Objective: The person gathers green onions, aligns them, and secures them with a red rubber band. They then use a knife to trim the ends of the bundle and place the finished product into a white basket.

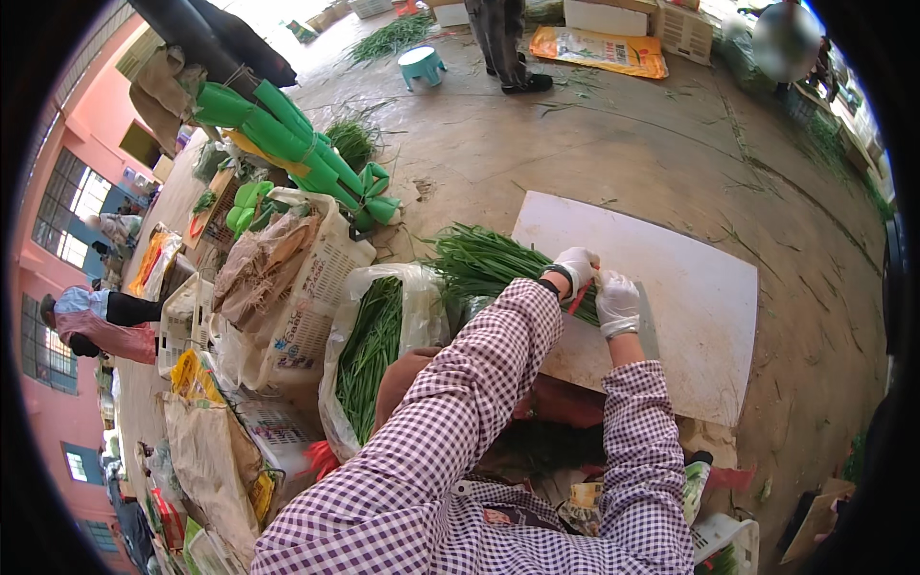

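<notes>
A bundle of long green chives (496, 260), or a similar leafy vegetable, lies across the left part of a white board (690, 309). My left hand (573, 269), in a whitish glove with a dark band at the wrist, pinches a red tie (581, 299) at the bundle's stem end. Close beside it, my gloved right hand (618, 300) has its fingers closed at the same tie, its thumb side towards the left hand. The tie passes over the stems; its ends are partly hidden by my fingers. A grey flat piece (647, 323) lies on the board under the right wrist.
Left of the board stands a plastic-lined container (424, 302) of green stalks (370, 345). Beyond it are a white crate (316, 316) and green wrapped rolls (287, 144). A turquoise stool (422, 66) and a standing person's legs (503, 43) are farther off. Stray leaves litter the floor.
</notes>
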### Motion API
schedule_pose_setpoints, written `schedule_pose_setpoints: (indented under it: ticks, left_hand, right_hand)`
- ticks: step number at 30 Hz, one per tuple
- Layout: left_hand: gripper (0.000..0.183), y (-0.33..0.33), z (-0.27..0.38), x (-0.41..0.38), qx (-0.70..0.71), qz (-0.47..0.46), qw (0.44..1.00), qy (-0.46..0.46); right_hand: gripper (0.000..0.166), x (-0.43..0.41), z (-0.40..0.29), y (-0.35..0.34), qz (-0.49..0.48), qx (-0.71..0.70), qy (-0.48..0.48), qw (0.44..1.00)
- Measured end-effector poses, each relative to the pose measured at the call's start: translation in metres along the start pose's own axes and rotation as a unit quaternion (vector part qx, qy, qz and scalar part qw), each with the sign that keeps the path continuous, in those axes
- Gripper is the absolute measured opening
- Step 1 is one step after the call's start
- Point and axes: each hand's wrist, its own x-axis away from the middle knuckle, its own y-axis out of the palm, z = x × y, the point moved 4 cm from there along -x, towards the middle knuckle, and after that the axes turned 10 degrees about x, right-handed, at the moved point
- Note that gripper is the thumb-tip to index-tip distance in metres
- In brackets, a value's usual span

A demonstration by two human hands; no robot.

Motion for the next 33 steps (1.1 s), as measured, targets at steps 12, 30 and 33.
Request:
schedule_pose_setpoints:
  ticks: [12,30,33]
  left_hand:
    - [0.024,0.008,-0.017,0.025,0.075,0.068,0.993,0.055]
    - [0.017,0.010,-0.004,0.077,0.157,0.150,0.975,0.049]
    - [0.017,0.014,-0.001,0.079,0.129,0.172,0.973,0.082]
  right_hand:
    - [0.007,0.012,-0.016,-0.008,0.060,0.038,-0.100,0.992]
    - [0.083,0.041,-0.020,-0.033,-0.049,-0.019,-0.008,0.999]
    - [0.094,0.056,-0.018,-0.030,-0.130,0.015,-0.019,0.991]
